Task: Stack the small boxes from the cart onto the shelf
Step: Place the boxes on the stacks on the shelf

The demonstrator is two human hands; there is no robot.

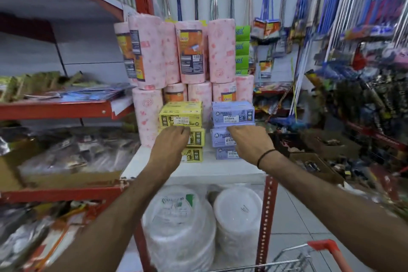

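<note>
On the white shelf (220, 169) stand two short stacks of small boxes in front of pink paper rolls. My left hand (169, 147) reaches to the yellow stack, fingers curled under the front edge of the top yellow box (180, 114), which juts forward over the yellow boxes below (195, 154). At the purple stack, my right hand (250, 142) grips the underside of the top purple box (233, 113) the same way; more purple boxes (223, 137) sit beneath it. A corner of the wire cart (293, 259) with its red handle (326, 247) shows at the bottom right; its contents are out of view.
Pink paper rolls (192, 51) are stacked right behind the boxes. Bagged white plates (181, 227) fill the space under the shelf. Red shelves (55, 109) with packets run along the left. Mops and brooms (298, 51) hang at the right, above cardboard boxes (313, 161) on the floor.
</note>
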